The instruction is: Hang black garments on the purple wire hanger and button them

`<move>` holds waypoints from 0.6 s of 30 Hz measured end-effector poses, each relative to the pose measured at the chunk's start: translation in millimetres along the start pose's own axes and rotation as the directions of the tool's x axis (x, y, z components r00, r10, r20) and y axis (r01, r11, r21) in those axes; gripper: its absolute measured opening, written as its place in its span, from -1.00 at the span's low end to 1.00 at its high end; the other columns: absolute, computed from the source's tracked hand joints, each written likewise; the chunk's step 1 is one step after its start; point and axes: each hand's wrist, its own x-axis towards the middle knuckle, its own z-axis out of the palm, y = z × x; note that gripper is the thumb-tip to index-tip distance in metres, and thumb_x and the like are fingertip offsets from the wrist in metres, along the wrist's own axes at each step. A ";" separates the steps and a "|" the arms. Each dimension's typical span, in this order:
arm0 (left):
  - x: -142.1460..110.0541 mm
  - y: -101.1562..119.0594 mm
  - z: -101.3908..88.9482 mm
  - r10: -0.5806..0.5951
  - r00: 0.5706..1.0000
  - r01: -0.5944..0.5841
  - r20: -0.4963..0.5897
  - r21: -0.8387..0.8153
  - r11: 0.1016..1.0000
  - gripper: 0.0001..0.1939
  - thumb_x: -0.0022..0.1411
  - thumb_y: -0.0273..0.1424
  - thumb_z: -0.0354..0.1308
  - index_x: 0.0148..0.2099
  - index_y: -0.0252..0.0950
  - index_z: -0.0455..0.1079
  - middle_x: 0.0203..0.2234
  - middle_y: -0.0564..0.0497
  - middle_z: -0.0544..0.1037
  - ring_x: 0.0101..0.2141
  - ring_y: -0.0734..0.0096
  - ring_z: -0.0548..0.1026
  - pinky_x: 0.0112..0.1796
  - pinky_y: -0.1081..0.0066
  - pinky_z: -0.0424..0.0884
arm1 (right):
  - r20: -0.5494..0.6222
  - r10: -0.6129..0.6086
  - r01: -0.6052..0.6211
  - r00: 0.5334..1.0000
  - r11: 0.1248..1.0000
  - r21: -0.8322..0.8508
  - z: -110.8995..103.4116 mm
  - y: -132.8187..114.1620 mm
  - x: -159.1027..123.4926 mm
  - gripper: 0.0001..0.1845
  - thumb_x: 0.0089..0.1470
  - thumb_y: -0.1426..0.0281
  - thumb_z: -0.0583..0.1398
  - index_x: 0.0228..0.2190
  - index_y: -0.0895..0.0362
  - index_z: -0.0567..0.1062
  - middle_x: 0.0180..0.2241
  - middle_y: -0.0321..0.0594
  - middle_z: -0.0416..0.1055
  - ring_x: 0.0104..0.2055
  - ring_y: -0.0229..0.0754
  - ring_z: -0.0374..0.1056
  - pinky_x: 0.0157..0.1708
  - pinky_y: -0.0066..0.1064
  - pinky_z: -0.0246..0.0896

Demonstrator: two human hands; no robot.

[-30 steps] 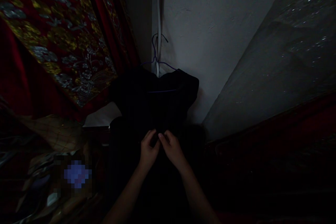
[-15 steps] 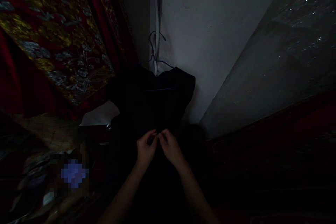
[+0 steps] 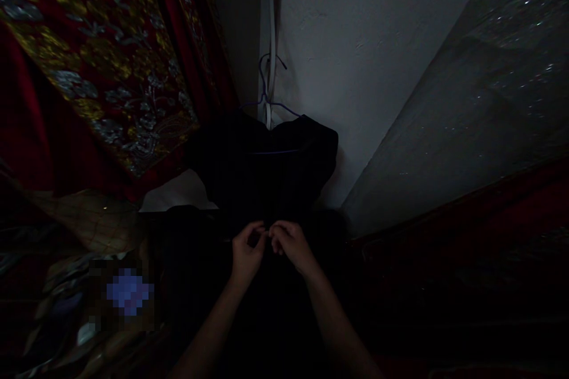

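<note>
A: Where is the black cloth top with short sleeves (image 3: 296, 180)?

B: Right in front, on a thin purple wire hanger (image 3: 265, 93), near the grey wall (image 3: 351, 35).

A: Why is it on that?

B: I think the hanger keeps the shoulders spread, so both hands are free for the front. Its hook is by a long white cord (image 3: 272, 18), but I can't see what holds it up.

A: What about the hands?

B: The left hand (image 3: 248, 251) and right hand (image 3: 291, 244) are close together, low on the top's front. Their fingers bend inward, perhaps because the spot is tiny.

A: Are they pinching something?

B: I can't tell. It's too dark between the fingertips, and black cloth hides little bits.

A: What else is hard to see?

B: The top's bottom edge gets lost in the dark. On the left, blurry squares cover a blue patch (image 3: 128, 292), so I can't name it.
</note>
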 end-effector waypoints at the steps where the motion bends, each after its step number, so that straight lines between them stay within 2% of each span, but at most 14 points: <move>1: 0.5 -0.4 0.4 0.013 1.000 -0.013 0.012 0.014 1.000 -0.76 0.11 -0.34 0.28 -0.15 -0.29 0.52 -0.40 -0.02 0.64 -0.35 0.30 0.62 -0.28 0.38 0.52 | -0.015 0.007 -0.006 1.000 0.999 0.033 0.0 -6.7 3.4 -0.76 -0.07 0.23 0.07 -0.54 0.12 0.43 -0.76 -0.40 0.25 -0.72 -0.33 0.11 -0.67 -0.50 -0.02; 3: 1.2 -0.5 2.4 0.038 0.999 -0.040 0.038 0.055 0.998 -0.79 0.15 -0.35 0.25 -0.14 -0.27 0.47 -0.41 0.01 0.60 -0.36 0.34 0.59 -0.30 0.41 0.49 | -0.068 -0.016 0.022 0.998 0.995 0.092 -2.4 -29.3 15.8 -0.76 -0.10 0.23 0.11 -0.57 0.13 0.43 -0.77 -0.39 0.25 -0.73 -0.35 0.10 -0.69 -0.52 -0.05; 5: 0.7 0.6 6.2 0.054 0.996 -0.061 0.069 0.112 0.992 -0.84 0.18 -0.38 0.23 -0.16 -0.26 0.43 -0.43 0.04 0.56 -0.37 0.36 0.56 -0.31 0.43 0.45 | -0.144 -0.090 0.111 0.985 0.983 0.143 -7.5 -63.6 34.7 -0.77 -0.11 0.23 0.13 -0.58 0.13 0.43 -0.77 -0.42 0.23 -0.74 -0.38 0.08 -0.70 -0.53 -0.07; 9: -3.4 5.7 16.7 0.077 0.986 -0.110 0.150 0.223 0.969 -0.89 0.20 -0.44 0.17 -0.19 -0.24 0.37 -0.43 0.06 0.51 -0.39 0.38 0.52 -0.34 0.44 0.38 | -0.261 -0.299 0.336 0.918 0.935 0.110 -15.9 -145.1 75.0 -0.82 -0.07 0.34 0.13 -0.60 0.15 0.43 -0.78 -0.43 0.22 -0.74 -0.41 0.08 -0.70 -0.55 -0.11; 11: -3.6 8.0 20.8 0.082 0.976 -0.134 0.203 0.254 0.958 -0.91 0.20 -0.48 0.14 -0.21 -0.23 0.34 -0.44 0.07 0.50 -0.41 0.39 0.51 -0.36 0.45 0.36 | -0.292 -0.380 0.417 0.877 0.906 0.073 -16.3 -176.3 86.4 -0.81 -0.03 0.37 0.13 -0.60 0.15 0.43 -0.78 -0.42 0.22 -0.74 -0.41 0.09 -0.70 -0.56 -0.11; 14: 5.4 12.4 22.5 0.085 0.951 -0.175 0.298 0.292 0.940 -0.88 0.18 -0.55 0.12 -0.26 -0.23 0.31 -0.46 0.08 0.49 -0.43 0.40 0.50 -0.39 0.45 0.34 | -0.278 -0.447 0.474 0.850 0.880 0.035 -15.1 -196.6 88.6 -0.79 0.03 0.40 0.11 -0.59 0.15 0.43 -0.77 -0.42 0.23 -0.73 -0.41 0.11 -0.71 -0.57 -0.10; 16: 20.4 22.7 20.4 0.090 0.931 -0.200 0.353 0.289 0.936 -0.86 0.17 -0.55 0.15 -0.22 -0.23 0.34 -0.44 0.07 0.52 -0.43 0.39 0.52 -0.38 0.44 0.37 | -0.236 -0.470 0.489 0.850 0.872 0.024 -16.0 -194.2 84.4 -0.80 0.03 0.40 0.10 -0.57 0.15 0.43 -0.77 -0.42 0.24 -0.73 -0.41 0.12 -0.71 -0.57 -0.09; 18: 43.1 45.0 16.0 0.160 0.921 -0.252 0.354 0.232 0.939 -0.78 0.23 -0.50 0.17 -0.07 -0.23 0.36 -0.37 0.04 0.57 -0.36 0.37 0.56 -0.29 0.41 0.43 | -0.194 -0.488 0.500 0.851 0.866 0.014 -19.0 -186.2 79.6 -0.82 0.03 0.38 0.11 -0.55 0.14 0.42 -0.76 -0.43 0.25 -0.73 -0.40 0.13 -0.71 -0.57 -0.07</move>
